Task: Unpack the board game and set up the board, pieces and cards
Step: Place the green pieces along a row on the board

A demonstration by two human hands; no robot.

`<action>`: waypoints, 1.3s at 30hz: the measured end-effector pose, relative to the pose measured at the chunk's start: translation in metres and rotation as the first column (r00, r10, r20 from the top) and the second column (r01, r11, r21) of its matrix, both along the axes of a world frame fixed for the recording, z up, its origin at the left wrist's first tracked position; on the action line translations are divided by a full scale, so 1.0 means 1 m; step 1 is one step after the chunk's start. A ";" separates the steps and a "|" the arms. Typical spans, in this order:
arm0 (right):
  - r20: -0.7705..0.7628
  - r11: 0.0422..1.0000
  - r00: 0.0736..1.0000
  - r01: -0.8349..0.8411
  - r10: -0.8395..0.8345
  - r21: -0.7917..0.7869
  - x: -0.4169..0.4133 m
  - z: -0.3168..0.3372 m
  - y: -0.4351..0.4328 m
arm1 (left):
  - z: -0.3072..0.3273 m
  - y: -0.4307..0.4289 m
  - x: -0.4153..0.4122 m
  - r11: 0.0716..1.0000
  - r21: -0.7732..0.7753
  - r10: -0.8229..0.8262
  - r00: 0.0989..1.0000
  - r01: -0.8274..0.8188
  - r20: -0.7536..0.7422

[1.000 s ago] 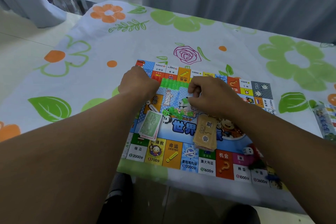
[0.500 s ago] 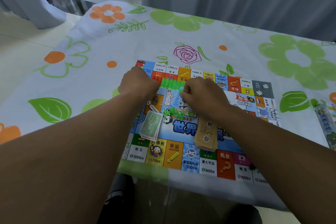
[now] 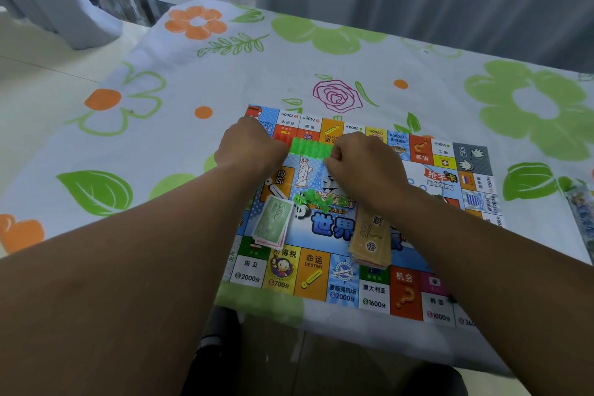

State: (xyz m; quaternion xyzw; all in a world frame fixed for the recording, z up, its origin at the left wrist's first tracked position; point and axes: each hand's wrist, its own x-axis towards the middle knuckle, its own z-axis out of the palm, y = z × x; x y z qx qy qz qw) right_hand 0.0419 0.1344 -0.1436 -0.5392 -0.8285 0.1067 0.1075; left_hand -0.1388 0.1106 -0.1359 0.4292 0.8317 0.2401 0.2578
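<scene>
Floral tabletop, board laid flat: my left hand and right hand each grip an end of the green strip, lying crosswise between them over the board's far half

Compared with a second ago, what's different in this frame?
The right hand slid left over the board until its curled fingers met the right end of the green row of houses, which it now seems to pinch. The left hand stayed at the row's left end, its grip hidden. The green banknote stack and tan banknote stack lie unmoved.
</scene>
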 end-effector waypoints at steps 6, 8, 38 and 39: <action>-0.003 1.000 1.000 0.007 -0.006 0.009 0.000 -0.001 0.001 | 0.000 0.000 0.000 1.000 -0.002 0.003 1.000 -0.003 0.009; -0.002 1.000 1.000 0.007 -0.007 0.012 -0.001 -0.001 0.001 | 0.000 0.000 0.000 1.000 -0.005 0.004 1.000 -0.004 0.009; -0.177 0.980 0.978 -0.133 0.106 -0.148 -0.009 0.009 -0.004 | 0.001 0.000 0.001 1.000 -0.009 0.000 1.000 0.000 0.017; -0.179 0.980 0.978 -0.133 0.106 -0.149 -0.009 0.008 -0.004 | 0.000 0.000 0.001 1.000 -0.010 0.000 1.000 0.000 0.018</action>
